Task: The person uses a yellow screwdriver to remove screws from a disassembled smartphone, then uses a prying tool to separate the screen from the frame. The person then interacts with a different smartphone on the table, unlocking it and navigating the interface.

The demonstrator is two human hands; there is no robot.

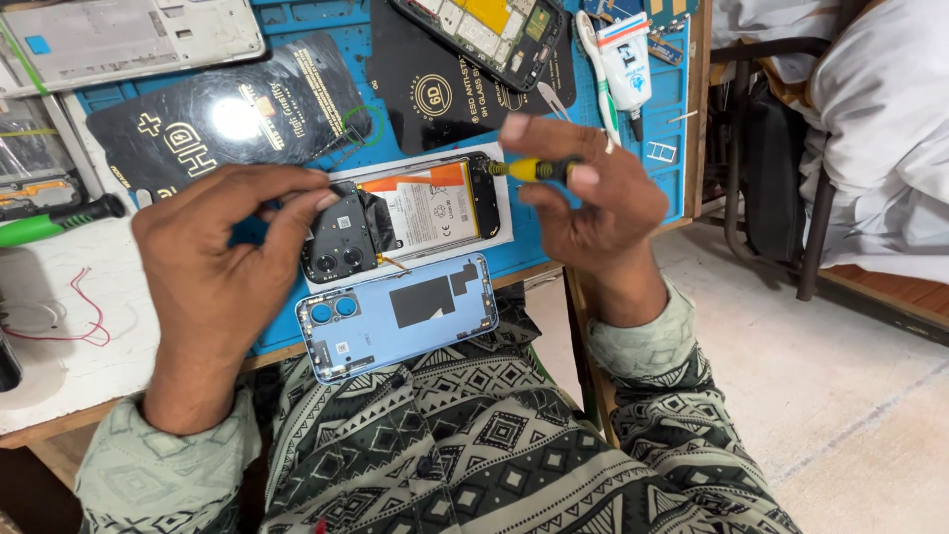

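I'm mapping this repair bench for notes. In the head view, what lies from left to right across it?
green-handled screwdriver → left hand → opened phone → right hand holding a yellow-handled screwdriver → dark chair frame.

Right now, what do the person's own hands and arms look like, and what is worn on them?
Both hands are bare: no gloves, rings or watch show on the left hand or the right hand. Each forearm is covered to the wrist by a long sleeve of pale grey-green cloth with dark geometric bands of diamonds and zigzags. The cuffs fit loosely.
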